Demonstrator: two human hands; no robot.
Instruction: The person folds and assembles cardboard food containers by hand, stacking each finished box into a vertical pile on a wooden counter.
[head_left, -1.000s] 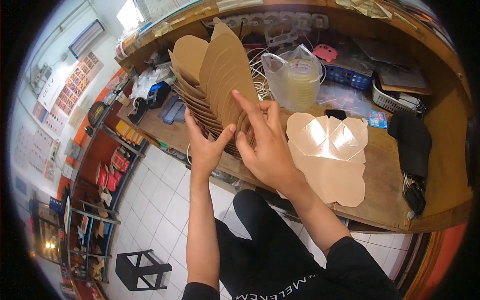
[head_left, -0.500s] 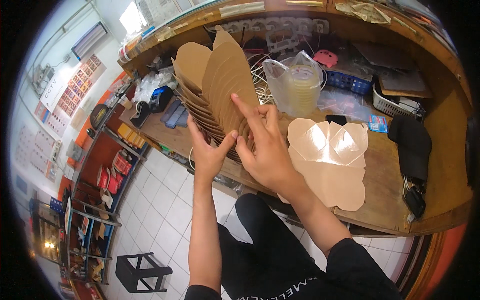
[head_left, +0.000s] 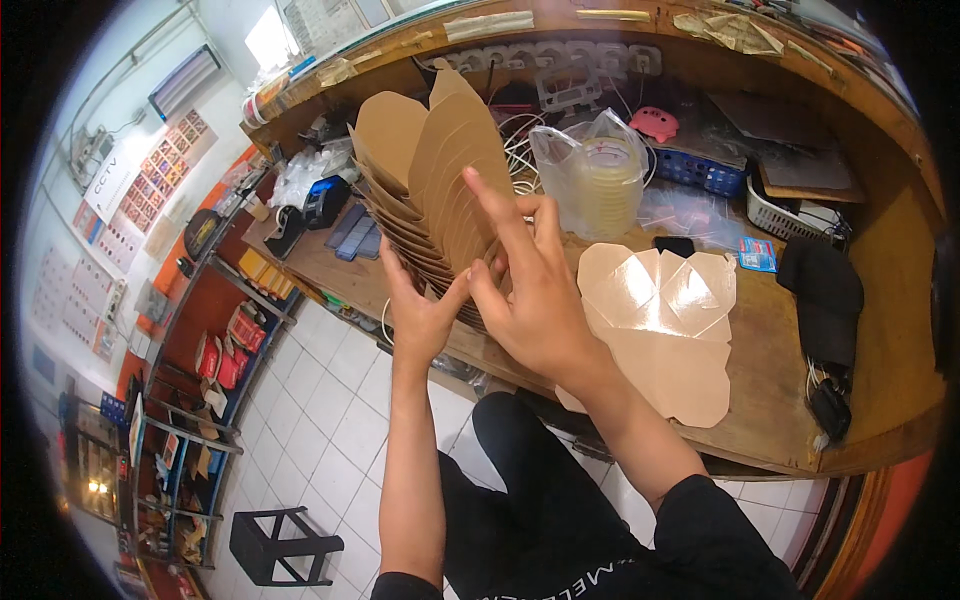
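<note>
A thick stack of nested brown paper food boxes (head_left: pixel 455 165), partly folded with rounded flaps, stands tilted above the table's front edge. My left hand (head_left: pixel 422 312) grips its lower near side, thumb in front and fingers along the left edge. My right hand (head_left: pixel 545 305) is on the stack's right side, index finger stretched along the flaps and thumb near my left thumb. Its other fingers curl partly out of sight behind the flaps. Right of my hands, a flat brown box blank (head_left: pixel 668 365) with a glossy surface lies on the wooden table (head_left: pixel 760 400).
Behind the stack is a plastic bag (head_left: pixel 560 165) with rolls of clear tape (head_left: pixel 608 185). A blue basket (head_left: pixel 700 172), a white basket (head_left: pixel 790 212) and a black cap (head_left: pixel 822 285) lie at the right. A black stool (head_left: pixel 285 545) stands on the tiled floor at lower left.
The stack and both hands sit slightly lower and further right in the picture, as does much of the scene. My grip looks much the same.
</note>
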